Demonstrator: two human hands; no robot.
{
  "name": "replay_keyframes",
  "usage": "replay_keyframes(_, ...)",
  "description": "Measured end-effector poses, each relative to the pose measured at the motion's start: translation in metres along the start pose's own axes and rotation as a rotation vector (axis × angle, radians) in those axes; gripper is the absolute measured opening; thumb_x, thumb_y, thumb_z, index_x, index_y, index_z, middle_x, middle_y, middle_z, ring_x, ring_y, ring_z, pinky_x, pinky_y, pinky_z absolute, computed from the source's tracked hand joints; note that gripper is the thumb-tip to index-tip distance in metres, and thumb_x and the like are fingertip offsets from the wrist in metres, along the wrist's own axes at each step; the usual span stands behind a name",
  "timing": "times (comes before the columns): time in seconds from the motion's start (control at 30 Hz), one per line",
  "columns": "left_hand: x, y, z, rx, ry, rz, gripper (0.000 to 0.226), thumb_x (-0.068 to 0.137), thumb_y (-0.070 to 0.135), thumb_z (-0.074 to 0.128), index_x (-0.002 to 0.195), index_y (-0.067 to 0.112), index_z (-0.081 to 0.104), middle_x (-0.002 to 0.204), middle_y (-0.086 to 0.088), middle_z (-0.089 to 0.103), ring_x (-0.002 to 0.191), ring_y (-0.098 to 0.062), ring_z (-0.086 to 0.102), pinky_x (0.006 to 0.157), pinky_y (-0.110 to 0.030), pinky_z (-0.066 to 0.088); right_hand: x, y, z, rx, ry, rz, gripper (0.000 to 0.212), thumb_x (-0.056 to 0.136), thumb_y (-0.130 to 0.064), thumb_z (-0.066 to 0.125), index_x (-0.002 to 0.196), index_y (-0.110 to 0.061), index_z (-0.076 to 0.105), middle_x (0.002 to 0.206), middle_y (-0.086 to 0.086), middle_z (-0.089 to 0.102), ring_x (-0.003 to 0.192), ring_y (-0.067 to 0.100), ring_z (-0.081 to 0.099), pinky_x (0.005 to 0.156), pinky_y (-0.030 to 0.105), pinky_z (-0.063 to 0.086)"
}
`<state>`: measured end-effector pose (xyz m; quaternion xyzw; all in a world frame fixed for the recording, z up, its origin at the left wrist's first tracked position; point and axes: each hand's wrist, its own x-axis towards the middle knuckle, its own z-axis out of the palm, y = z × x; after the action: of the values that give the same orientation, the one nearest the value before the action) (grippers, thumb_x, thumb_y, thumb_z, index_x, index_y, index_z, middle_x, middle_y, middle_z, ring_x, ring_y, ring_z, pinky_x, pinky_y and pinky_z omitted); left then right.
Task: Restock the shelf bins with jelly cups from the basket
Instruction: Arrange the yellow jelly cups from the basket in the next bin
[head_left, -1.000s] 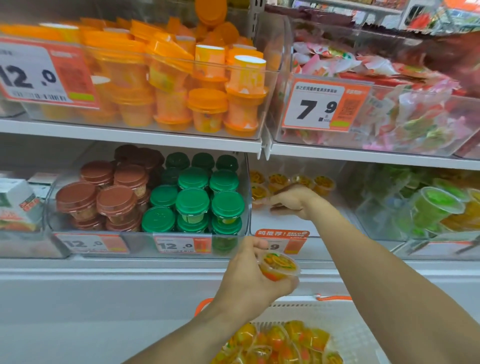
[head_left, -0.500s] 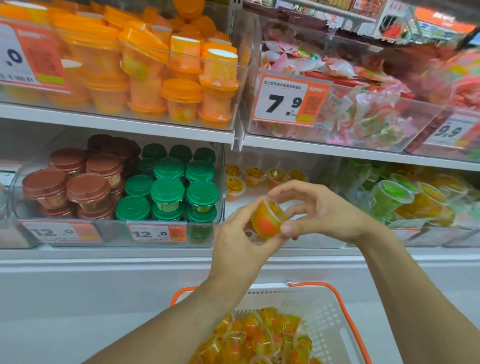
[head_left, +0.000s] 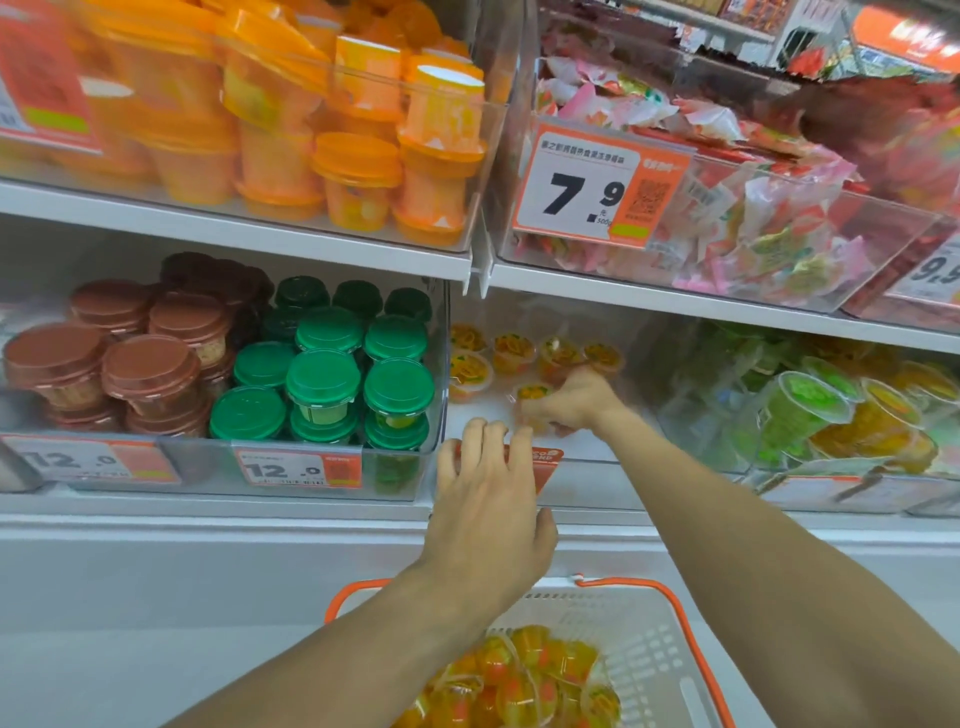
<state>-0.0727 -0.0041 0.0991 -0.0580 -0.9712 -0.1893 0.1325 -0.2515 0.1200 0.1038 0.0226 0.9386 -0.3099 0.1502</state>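
**Jelly cup held inside the middle shelf bin**

Right hand (head_left: 574, 402): fingers curled round a small clear jelly cup (head_left: 532, 393), orange fruit inside, low in the clear plastic bin (head_left: 582, 451). Behind it, a few like cups (head_left: 514, 347) in a row. Left hand (head_left: 491, 512): fingers straight, empty, tips at the bin's front lip. Below, white perforated basket (head_left: 649, 644), orange rim, heaped with glossy cups. Left neighbour bin: round green-lidded tubs (head_left: 322, 379).

White shelf (head_left: 234, 228) under clear bin (head_left: 483, 150) of orange cups (head_left: 358, 176), lower bins beneath
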Motion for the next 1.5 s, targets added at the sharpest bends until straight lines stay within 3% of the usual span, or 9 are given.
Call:
replay_keyframes(0.2,-0.002,-0.003,0.007,0.016,0.030,0.026,0.058,0.074,0.045,0.064,0.124,0.017,0.056,0.119,-0.005,0.055,0.115,-0.027,0.049,0.095,-0.046,0.045,0.028,-0.009,0.012,-0.026,0.039,-0.073,0.068,0.062,-0.061,0.084,0.111,-0.016,0.071,0.103,0.004,0.074,0.090,0.022,0.072,0.081,0.039,0.061)
replay_keyframes(0.6,-0.002,-0.007,0.013,0.018,0.050,0.035,0.061,0.077,0.046,0.058,0.131,0.019,0.051,0.127,-0.003,0.050,0.125,-0.027,0.042,0.104,-0.046,0.039,0.011,-0.011,-0.007,-0.055,0.036,-0.047,0.059,0.069,-0.059,0.081,0.101,-0.012,0.068,0.099,0.005,0.070,0.085,0.020,0.069,0.077,0.037,0.062)
replay_keyframes(0.83,-0.009,0.004,0.002,-0.174,0.326,0.150,0.053,0.076,0.034,0.063,0.125,0.017,0.053,0.128,-0.003,0.050,0.123,-0.025,0.043,0.098,-0.043,0.033,-0.095,0.013,-0.044,0.230,0.725,-0.294,0.015,0.084,-0.032,0.072,0.075,-0.021,0.068,0.060,-0.009,0.060,0.057,0.003,0.054,0.059,0.015,0.040)
replay_keyframes(0.97,-0.049,0.017,0.033,-0.287,-0.047,0.325,0.021,0.087,0.022,0.057,0.105,0.014,0.061,0.104,-0.002,0.061,0.098,-0.022,0.055,0.086,-0.039,0.043,-0.162,0.069,0.007,0.613,0.968,-0.232,0.035,0.099,-0.026,0.057,0.066,-0.014,0.060,0.058,-0.007,0.056,0.056,0.002,0.051,0.058,0.014,0.037)
replay_keyframes(1.13,-0.125,-0.018,0.104,0.007,-0.862,0.166,0.026,0.097,0.036,0.052,0.100,0.012,0.060,0.105,-0.014,0.067,0.099,-0.033,0.063,0.076,-0.038,0.047,-0.201,0.196,0.130,0.369,0.541,0.275,0.035,0.095,-0.033,0.050,0.092,-0.003,0.067,0.082,0.011,0.069,0.086,0.028,0.066,0.073,0.033,0.044)
replay_keyframes(1.2,-0.162,-0.036,0.131,0.025,-0.964,0.017,0.024,0.094,0.037,0.055,0.094,0.013,0.061,0.104,-0.014,0.069,0.095,-0.032,0.064,0.073,-0.039,0.053,-0.219,0.230,0.166,0.213,0.139,0.383,0.021,0.092,-0.023,0.059,0.098,-0.004,0.068,0.089,0.013,0.068,0.089,0.031,0.064,0.075,0.033,0.047)
replay_keyframes(1.3,-0.216,-0.049,0.159,-0.092,-0.966,-0.214,0.046,0.090,0.043,0.061,0.131,0.023,0.055,0.134,-0.003,0.056,0.120,-0.027,0.054,0.092,-0.029,0.046,-0.254,0.257,0.212,-0.014,-0.412,0.342,0.013,0.091,-0.021,0.060,0.088,-0.010,0.067,0.082,0.006,0.065,0.081,0.023,0.061,0.067,0.030,0.046)
replay_keyframes(1.4,-0.257,-0.060,0.187,0.111,-1.061,-0.262,0.088,0.085,0.054,0.062,0.155,0.022,0.020,0.161,-0.013,0.014,0.146,-0.037,0.018,0.119,-0.044,0.024,-0.267,0.260,0.236,-0.125,-0.544,0.327,0.032,0.089,-0.028,0.067,0.118,-0.015,0.061,0.114,0.008,0.064,0.110,0.027,0.061,0.084,0.032,0.047)
replay_keyframes(1.5,-0.267,-0.062,0.206,0.253,-1.082,-0.228,0.082,0.087,0.045,0.064,0.153,0.017,0.025,0.159,-0.017,0.016,0.144,-0.040,0.017,0.119,-0.049,0.021,-0.260,0.259,0.251,-0.026,-0.535,0.406,0.074,0.086,-0.034,0.070,0.149,-0.018,0.034,0.139,0.010,0.053,0.125,0.030,0.052,0.094,0.036,0.045)
